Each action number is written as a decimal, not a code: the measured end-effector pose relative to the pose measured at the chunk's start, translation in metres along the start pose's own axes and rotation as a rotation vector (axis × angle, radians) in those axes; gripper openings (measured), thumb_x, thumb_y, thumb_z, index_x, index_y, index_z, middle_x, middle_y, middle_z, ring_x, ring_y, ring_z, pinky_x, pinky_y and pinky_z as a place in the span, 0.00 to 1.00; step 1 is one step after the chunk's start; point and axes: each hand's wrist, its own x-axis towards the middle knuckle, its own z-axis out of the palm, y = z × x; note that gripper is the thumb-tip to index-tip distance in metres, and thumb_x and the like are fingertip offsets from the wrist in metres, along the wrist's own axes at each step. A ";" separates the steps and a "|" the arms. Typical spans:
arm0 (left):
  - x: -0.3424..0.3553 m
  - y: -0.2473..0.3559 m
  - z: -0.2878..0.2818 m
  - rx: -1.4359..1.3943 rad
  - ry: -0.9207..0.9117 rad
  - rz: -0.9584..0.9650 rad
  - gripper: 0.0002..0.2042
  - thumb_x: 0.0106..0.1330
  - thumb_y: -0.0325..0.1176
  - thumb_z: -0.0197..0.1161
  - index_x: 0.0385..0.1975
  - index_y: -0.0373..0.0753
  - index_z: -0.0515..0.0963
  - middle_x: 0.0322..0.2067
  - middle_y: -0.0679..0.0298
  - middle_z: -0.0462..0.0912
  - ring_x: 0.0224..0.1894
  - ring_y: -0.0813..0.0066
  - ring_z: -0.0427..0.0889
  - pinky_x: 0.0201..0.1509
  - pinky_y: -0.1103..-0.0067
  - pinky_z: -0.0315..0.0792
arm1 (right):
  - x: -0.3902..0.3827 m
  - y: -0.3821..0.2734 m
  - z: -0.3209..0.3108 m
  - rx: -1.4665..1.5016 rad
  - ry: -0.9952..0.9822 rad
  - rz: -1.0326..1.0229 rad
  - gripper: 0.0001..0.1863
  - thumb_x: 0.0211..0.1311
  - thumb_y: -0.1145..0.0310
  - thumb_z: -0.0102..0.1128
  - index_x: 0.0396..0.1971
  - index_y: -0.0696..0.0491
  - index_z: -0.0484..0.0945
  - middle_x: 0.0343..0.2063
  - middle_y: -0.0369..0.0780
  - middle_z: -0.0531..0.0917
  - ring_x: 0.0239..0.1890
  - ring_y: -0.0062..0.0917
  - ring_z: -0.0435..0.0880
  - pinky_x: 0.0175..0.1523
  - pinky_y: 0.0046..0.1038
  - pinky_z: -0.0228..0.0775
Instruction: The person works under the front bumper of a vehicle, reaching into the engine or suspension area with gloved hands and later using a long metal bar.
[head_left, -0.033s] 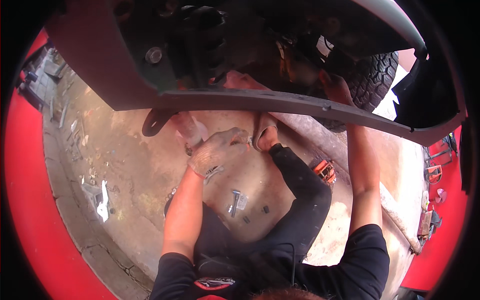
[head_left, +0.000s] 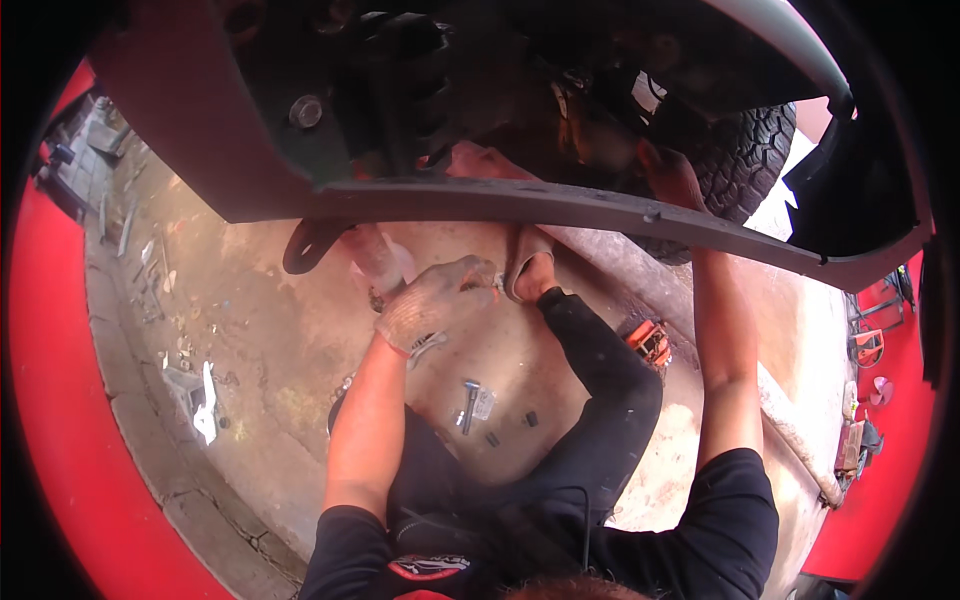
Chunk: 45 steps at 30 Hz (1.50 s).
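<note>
My left hand [head_left: 432,298], in a pale work glove, hangs below the lip of a dark vehicle bumper [head_left: 480,203]. Its fingers are curled together near my foot; what they hold, if anything, is too small to make out. My right hand [head_left: 672,178] reaches up behind the bumper lip, close to the knobby tire [head_left: 752,165]. Shadow hides most of its fingers. On the floor between my legs lie a ratchet [head_left: 470,408] and two small dark sockets, one [head_left: 531,419] to its right. A metal tool [head_left: 428,345] shows beside my left wrist.
An orange object [head_left: 650,343] sits right of my knee. A long pale pipe or beam [head_left: 625,262] runs along the floor at right. Metal scraps and a white piece [head_left: 206,405] lie at left, near a stone edge [head_left: 140,430]. Red walls stand on both sides.
</note>
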 end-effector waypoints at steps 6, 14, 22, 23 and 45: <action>0.000 -0.005 0.001 0.081 0.005 -0.006 0.22 0.69 0.41 0.66 0.58 0.35 0.80 0.43 0.54 0.87 0.50 0.60 0.86 0.59 0.70 0.75 | -0.004 -0.006 0.014 -0.086 0.188 -0.152 0.36 0.72 0.31 0.50 0.45 0.53 0.88 0.38 0.49 0.90 0.47 0.45 0.89 0.51 0.41 0.76; -0.008 -0.002 -0.005 0.062 -0.064 -0.110 0.24 0.69 0.41 0.66 0.59 0.33 0.79 0.48 0.54 0.87 0.52 0.62 0.85 0.59 0.71 0.75 | -0.010 -0.011 0.083 0.021 0.047 0.102 0.31 0.75 0.38 0.50 0.55 0.50 0.84 0.55 0.52 0.85 0.59 0.48 0.82 0.63 0.43 0.72; -0.025 0.021 0.002 -0.013 -0.029 -0.162 0.24 0.70 0.41 0.66 0.61 0.33 0.78 0.50 0.53 0.87 0.54 0.63 0.84 0.61 0.72 0.74 | 0.004 -0.023 0.287 0.180 0.326 0.038 0.28 0.75 0.44 0.53 0.60 0.49 0.80 0.61 0.50 0.80 0.66 0.45 0.74 0.71 0.43 0.62; -0.026 0.027 0.000 -0.007 -0.015 -0.167 0.24 0.70 0.41 0.66 0.61 0.33 0.78 0.50 0.53 0.87 0.54 0.63 0.84 0.61 0.72 0.74 | 0.004 -0.034 0.302 0.179 0.333 0.059 0.28 0.75 0.44 0.53 0.61 0.49 0.79 0.62 0.50 0.79 0.67 0.45 0.73 0.71 0.43 0.61; 0.001 0.001 0.007 -0.006 -0.124 -0.030 0.21 0.70 0.35 0.64 0.60 0.35 0.78 0.48 0.59 0.87 0.51 0.72 0.84 0.59 0.76 0.76 | -0.025 -0.040 -0.004 -0.354 0.134 -0.114 0.29 0.73 0.41 0.54 0.37 0.54 0.87 0.35 0.49 0.89 0.43 0.49 0.88 0.50 0.45 0.76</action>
